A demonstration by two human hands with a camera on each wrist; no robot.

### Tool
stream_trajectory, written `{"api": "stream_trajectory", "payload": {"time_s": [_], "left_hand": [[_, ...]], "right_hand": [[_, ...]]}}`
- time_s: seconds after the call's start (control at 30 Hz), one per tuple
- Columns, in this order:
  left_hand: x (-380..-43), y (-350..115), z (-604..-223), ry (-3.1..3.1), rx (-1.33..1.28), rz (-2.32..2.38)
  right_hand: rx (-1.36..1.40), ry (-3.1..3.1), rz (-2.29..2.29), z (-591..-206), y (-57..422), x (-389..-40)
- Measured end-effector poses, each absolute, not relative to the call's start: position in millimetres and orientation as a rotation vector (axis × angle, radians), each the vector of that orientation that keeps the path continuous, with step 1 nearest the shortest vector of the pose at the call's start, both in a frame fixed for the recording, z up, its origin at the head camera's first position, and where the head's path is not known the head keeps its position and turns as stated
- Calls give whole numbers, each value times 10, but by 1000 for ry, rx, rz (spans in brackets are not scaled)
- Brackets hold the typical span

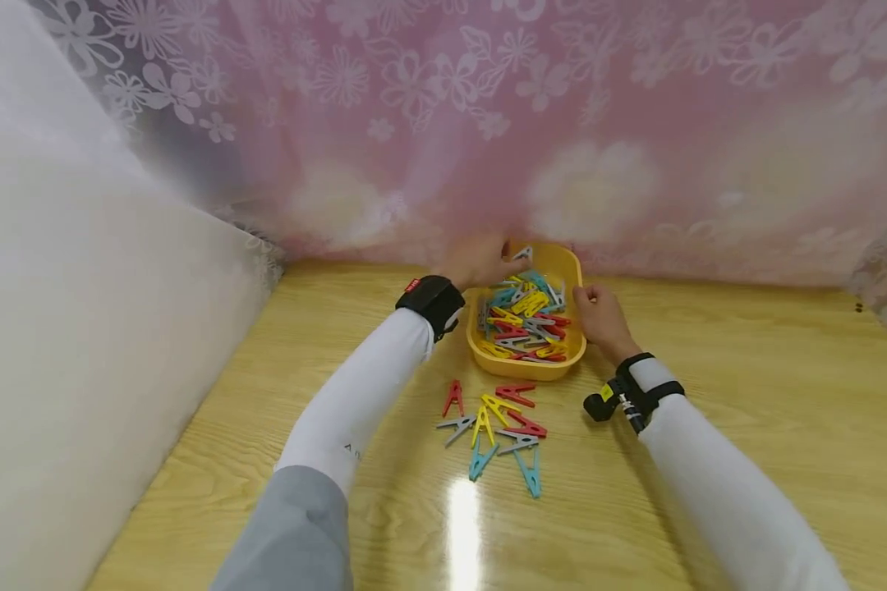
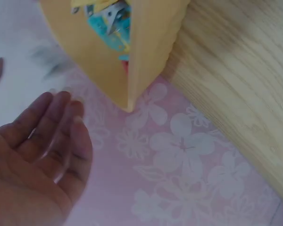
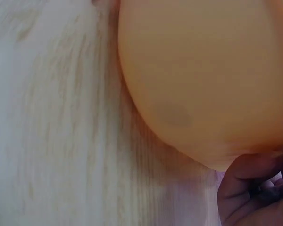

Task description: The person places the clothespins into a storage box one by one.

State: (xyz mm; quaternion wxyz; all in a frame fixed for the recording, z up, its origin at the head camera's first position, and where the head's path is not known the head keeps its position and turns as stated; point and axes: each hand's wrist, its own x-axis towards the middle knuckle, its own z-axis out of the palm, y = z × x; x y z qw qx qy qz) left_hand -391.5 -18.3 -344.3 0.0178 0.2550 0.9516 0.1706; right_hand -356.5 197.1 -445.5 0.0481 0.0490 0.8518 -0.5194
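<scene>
A yellow plastic basket (image 1: 538,371) holds a heap of red, yellow, blue and grey clothespins (image 1: 530,304). My left hand (image 1: 480,259) is over its far left rim, fingers and thumb apart. A grey clothespin (image 1: 523,254) is just by those fingertips in the head view; in the left wrist view the blurred grey clothespin (image 2: 51,61) appears beyond the spread fingers (image 2: 61,136), not gripped. My right hand (image 1: 602,322) grips the basket's right rim, with curled fingers against the wall in the right wrist view.
In front of the basket several loose clothespins (image 1: 516,420) in red, yellow, grey and blue lie on the wooden table (image 1: 746,394). A pink flowered curtain (image 1: 443,123) hangs right behind the basket. A white sheet (image 1: 103,271) stands along the left side.
</scene>
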Motion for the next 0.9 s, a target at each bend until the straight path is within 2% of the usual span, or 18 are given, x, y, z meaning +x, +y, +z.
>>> {"api": "stream_trajectory", "payload": {"time_s": [0.2, 0.53, 0.73, 0.9], "left_hand": [[-3870, -239, -3535, 2971, 626, 329], [-3721, -482, -3685, 3003, 703, 480], [-3491, -741, -3735, 2988, 635, 470], [-3175, -947, -3741, 2838, 570, 348]], "right_hand": [[88, 2614, -1579, -4439, 1955, -3588], [114, 2590, -1560, -4471, 2047, -3575], [118, 2541, -1587, -4528, 2076, -3593], [106, 2502, -1616, -4481, 2123, -3600]]}}
